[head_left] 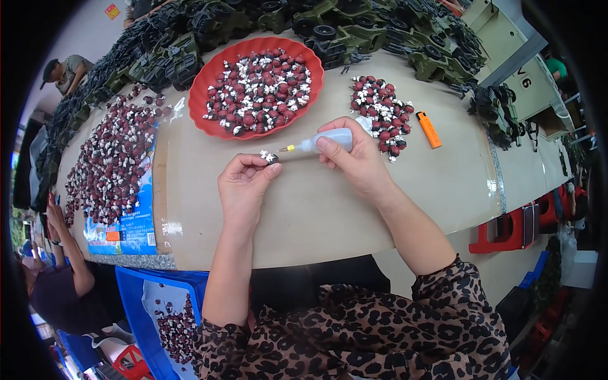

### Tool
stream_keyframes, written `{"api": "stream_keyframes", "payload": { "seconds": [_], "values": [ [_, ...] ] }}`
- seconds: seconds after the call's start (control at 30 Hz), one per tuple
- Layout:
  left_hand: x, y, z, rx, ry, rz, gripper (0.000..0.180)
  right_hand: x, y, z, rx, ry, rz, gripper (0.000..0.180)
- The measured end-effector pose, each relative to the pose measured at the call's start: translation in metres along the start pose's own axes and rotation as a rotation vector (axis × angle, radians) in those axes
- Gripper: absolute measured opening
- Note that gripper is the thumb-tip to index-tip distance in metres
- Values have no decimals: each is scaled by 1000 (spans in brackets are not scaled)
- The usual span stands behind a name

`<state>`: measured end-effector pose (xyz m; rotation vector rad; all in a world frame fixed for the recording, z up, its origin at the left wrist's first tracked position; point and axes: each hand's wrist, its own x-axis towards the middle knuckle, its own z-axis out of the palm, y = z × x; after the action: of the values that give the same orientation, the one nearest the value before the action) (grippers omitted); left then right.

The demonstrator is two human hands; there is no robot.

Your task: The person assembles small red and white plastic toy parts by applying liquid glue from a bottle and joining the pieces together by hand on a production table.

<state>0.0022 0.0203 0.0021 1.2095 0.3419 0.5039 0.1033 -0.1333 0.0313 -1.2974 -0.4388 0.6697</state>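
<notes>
On a broad tan cardboard-covered worktable, the person's left hand pinches a small dark red and white plastic toy part between thumb and fingertips, closed tight on it just above the table's middle. Right beside it, the right hand is wrapped around a small translucent squeeze bottle with a yellow nozzle, fingers clamped on its body, and the thin tip reaches to the part and seems to touch it. Behind the hands sits a round red plastic tray heaped with more of the same dark red and white pieces. A smaller loose pile of those pieces lies to the right of the tray, near the right hand, with an orange lighter just beside it. A much larger spread of the pieces covers the table's left end, partly over a blue printed cardboard sheet. Along the far edge runs a long crowd of olive-green toy military vehicles, stacked close together. Below the table's near left edge stands a blue plastic crate holding more dark red pieces. A second person's arm shows at the left rim, and another person in a cap bends over at the far left. Red plastic stools stand on the floor at the right, and the person's leopard-print sleeves fill the lower edge.
</notes>
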Motion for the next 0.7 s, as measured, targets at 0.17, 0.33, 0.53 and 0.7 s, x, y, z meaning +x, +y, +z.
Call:
{"api": "stream_keyframes", "payload": {
  "seconds": [0.17,0.33,0.53,0.7],
  "values": [
    [0,1,2,-3,1,-11,17,1,8,2,-38,-50,-143,25],
    [0,1,1,-4,-1,-7,17,2,9,2,-50,-51,-142,25],
    [0,1,1,7,1,-8,17,2,11,3,-90,-56,-150,22],
    [0,1,1,17,4,-15,17,2,11,3,-101,-52,-137,23]
  ]
}}
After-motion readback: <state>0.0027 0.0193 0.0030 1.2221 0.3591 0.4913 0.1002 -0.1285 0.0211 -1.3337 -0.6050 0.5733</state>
